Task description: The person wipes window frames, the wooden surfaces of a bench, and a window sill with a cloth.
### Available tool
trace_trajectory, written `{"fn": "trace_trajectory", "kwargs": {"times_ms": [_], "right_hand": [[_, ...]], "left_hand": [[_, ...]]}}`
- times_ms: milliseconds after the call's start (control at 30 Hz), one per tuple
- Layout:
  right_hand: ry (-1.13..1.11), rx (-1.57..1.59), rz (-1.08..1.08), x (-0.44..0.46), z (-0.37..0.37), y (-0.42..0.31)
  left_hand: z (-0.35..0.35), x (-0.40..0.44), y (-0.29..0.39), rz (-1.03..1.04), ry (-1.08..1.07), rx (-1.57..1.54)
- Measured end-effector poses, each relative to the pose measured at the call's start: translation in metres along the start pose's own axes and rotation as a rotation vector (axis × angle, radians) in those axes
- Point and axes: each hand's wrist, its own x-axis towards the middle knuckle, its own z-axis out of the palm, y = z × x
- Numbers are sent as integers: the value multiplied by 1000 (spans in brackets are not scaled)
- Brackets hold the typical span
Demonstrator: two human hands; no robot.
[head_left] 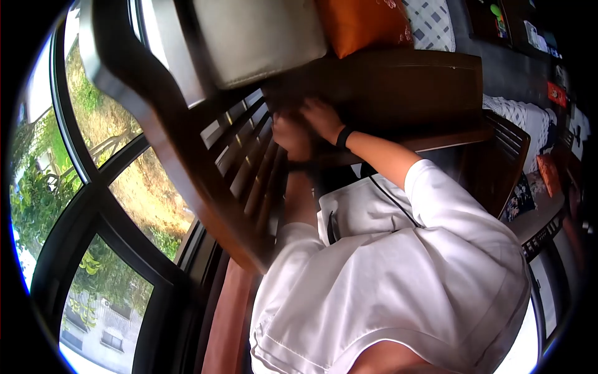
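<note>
A dark wooden bench (423, 81) with a slatted back (240, 168) is in front of me. My left hand (290, 132) is curled near the lower slats, blurred and in shadow. Just to its right, my right hand (321, 117) is over the bare brown seat, with its fingers bent towards the left hand. The two hands are close together where the seat meets the backrest. Whatever lies between or under their fingers is too dark and smeared to make out. A dark band (343, 136) circles my right wrist.
A pale cushion (261, 40) and an orange cushion (361, 28) rest farther along the bench. Left of the curved wooden frame (156, 106) are dark-framed windows (103, 199). A wooden chair or bench end (498, 165) and more cushioned seating (536, 209) stand at the right.
</note>
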Motion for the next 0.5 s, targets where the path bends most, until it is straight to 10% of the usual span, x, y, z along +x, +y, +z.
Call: {"fn": "trace_trajectory", "kwargs": {"times_ms": [167, 500], "right_hand": [[-408, 128, 549, 53, -16, 22], [-106, -13, 403, 15, -113, 76]], "left_hand": [[39, 48, 11, 171, 31, 64], [66, 10, 110, 236, -187, 60]]}}
